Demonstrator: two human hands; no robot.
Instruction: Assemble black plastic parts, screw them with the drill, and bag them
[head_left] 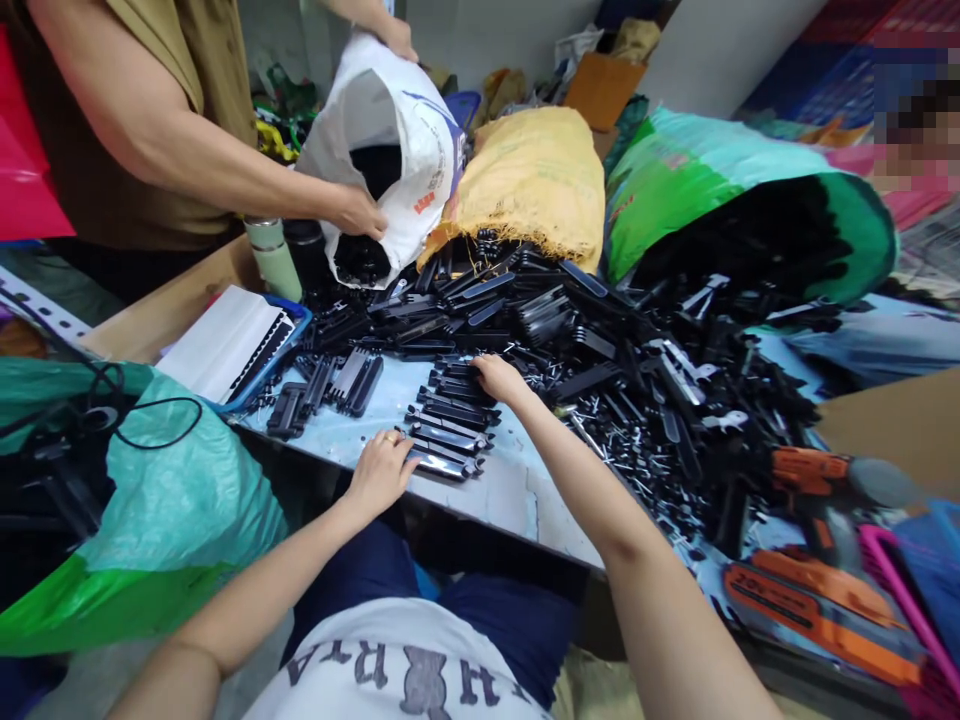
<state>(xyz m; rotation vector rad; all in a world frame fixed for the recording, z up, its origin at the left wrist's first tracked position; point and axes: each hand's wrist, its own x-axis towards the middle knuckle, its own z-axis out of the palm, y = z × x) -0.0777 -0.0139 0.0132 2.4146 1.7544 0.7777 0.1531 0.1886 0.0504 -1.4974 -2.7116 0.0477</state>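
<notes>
A row of long black plastic parts (pixel 450 408), lying side by side, stretches away from the table's near edge in front of me. My left hand (pixel 384 464) rests at the left ends of the nearest parts, its fingers stretched out and touching them. At the far right end of the row, my right hand (pixel 499 379) has its fingers bent over a black part; the fingertips are partly hidden. Left of the row stands a smaller group of black and grey parts (pixel 352 382). Beyond both hands spreads a large heap of black parts (pixel 480 300).
A co-worker's hand (pixel 360 212) holds a white sack (pixel 435 150) over the heap. Behind are a yellow sack (pixel 532 170) and a green sack (pixel 690 180). Loose screws (pixel 622 440) and an orange power drill (pixel 810 475) lie right. A blue tray (pixel 298 328) stands left.
</notes>
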